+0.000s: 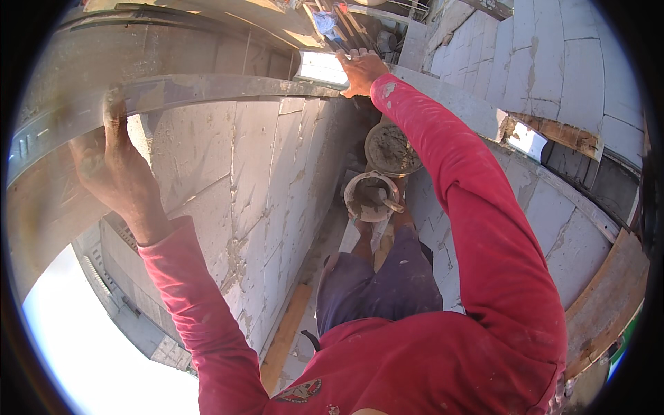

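My left hand [119, 169] is closed on a long, pale metal straightedge [200, 87], its thumb pressed over the bar. The bar looks bent by the lens and runs along the top of a light block wall [200, 149], its near end smeared. My right hand [362, 71] rests at the bar's far end with fingers spread over the wall corner; whether it also grips the bar is hard to make out. Below, between the walls, stand a bucket of grey mortar [391, 149] and a smaller bucket [361, 200] with a handled tool [391, 205] in it.
Another block wall [532, 200] rises on my right, topped by a narrow ledge. A wooden board [287, 332] lies at the foot of the left wall. Planks and a blue plastic piece [324, 23] are piled beyond my right hand. A wooden panel [609, 297] leans at the right.
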The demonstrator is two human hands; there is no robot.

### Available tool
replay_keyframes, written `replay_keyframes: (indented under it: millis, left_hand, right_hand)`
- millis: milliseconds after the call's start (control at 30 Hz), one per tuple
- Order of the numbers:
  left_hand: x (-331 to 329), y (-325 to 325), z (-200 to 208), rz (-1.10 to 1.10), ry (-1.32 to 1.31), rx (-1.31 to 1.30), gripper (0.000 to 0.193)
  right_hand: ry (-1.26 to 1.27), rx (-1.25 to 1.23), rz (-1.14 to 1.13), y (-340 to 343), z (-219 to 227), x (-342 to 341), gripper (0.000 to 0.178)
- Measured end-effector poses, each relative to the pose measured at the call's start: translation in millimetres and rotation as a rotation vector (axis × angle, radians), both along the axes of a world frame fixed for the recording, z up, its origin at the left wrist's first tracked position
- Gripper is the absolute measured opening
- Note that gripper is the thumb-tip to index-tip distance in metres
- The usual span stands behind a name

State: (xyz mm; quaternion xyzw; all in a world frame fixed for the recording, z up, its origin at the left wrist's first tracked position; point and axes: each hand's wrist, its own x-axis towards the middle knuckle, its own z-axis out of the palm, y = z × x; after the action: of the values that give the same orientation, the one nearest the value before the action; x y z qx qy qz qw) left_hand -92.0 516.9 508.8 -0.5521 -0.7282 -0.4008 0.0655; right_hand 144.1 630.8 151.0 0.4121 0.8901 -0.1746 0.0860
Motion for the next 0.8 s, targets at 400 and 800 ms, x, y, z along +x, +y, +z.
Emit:
replay_keyframes:
  millis: [400, 800]
  left_hand:
    - [4.7, 1.1, -4.5, -0.046, -0.109, 0.033, 0.04]
    - [6.6, 4.5, -4.5, -0.079, -0.175, 0.086, 0.037]
  right_hand:
    - [0.019, 0.001, -0.023, -1.1, -3.9, -0.6, 0.106]
    - [0.019, 0.008, -0.014, -1.1, -7.6, 0.8, 0.109]
